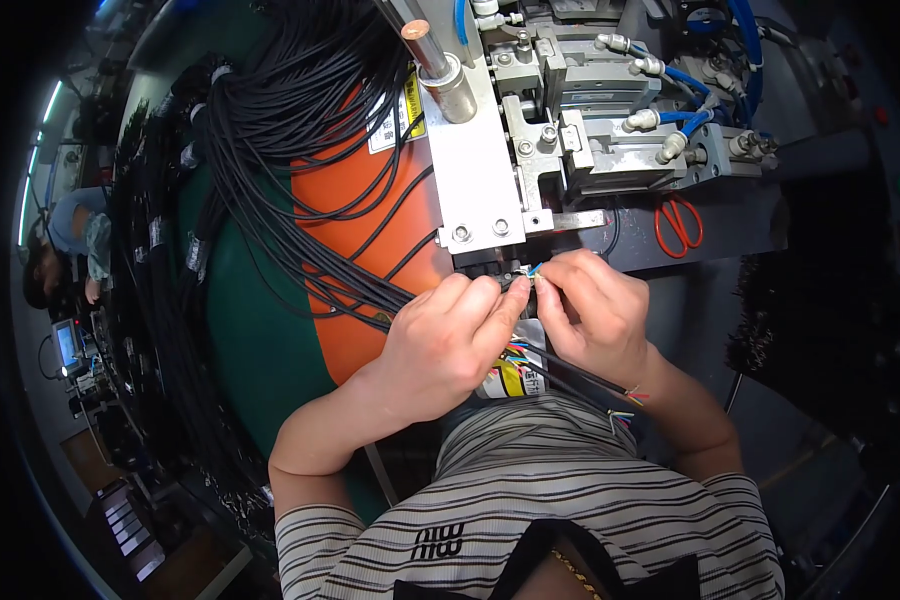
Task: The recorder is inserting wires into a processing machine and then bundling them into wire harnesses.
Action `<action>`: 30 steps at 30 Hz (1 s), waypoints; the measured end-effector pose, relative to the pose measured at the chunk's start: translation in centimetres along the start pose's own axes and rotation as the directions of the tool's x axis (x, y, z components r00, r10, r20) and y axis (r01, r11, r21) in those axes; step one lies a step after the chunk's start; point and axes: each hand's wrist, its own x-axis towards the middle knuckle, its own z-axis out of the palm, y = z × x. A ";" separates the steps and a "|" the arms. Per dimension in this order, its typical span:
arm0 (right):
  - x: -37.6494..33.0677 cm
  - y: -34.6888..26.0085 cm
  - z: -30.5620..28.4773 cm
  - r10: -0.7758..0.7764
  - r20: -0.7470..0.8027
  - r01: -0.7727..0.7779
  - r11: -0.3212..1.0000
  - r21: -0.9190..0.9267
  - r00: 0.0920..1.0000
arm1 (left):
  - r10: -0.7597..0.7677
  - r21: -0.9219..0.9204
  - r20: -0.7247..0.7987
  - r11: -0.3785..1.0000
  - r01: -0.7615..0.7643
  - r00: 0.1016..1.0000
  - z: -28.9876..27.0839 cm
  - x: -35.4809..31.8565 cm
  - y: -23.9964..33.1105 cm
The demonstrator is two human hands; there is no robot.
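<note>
Both hands meet just below the grey metal press machine (530, 150), at the centre of the view. The left hand (440, 345) comes in from seven o'clock, its fingers curled closed around a thin black sheathed cable (515, 284), thumb and forefinger pinching it near its stripped end. The right hand (595, 310) comes in from five o'clock, its fingertips (547, 290) pinched on the same cable's short coloured wire ends (534, 270), which sit right at the machine's lower edge.

More stripped cable ends with coloured wires (625, 400) lie at five o'clock from the hands, near the striped shirt (570, 500). A big bundle of black cables (270, 130) fans out toward ten o'clock, across an orange mat (370, 190) and a green table surface (250, 340). Red-handled scissors (678, 222) rest at two o'clock, beside the machine's blue air hoses (695, 85). Another person (70, 240) sits at the far nine o'clock edge.
</note>
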 end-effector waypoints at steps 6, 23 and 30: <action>0.2 0.1 0.1 0.041 -0.008 -0.041 0.999 0.027 0.999 | 0.006 0.018 -0.031 1.000 -0.005 0.999 0.0 0.3 0.2; 1.9 -0.2 -1.2 0.013 0.094 -0.008 0.999 -0.053 0.996 | 0.042 0.218 0.034 0.975 -0.049 0.999 -0.4 1.6 1.0; 2.3 0.1 -1.3 0.065 0.230 -0.043 0.994 -0.098 0.971 | -0.022 0.134 -0.003 0.991 0.022 1.000 -0.6 1.4 0.7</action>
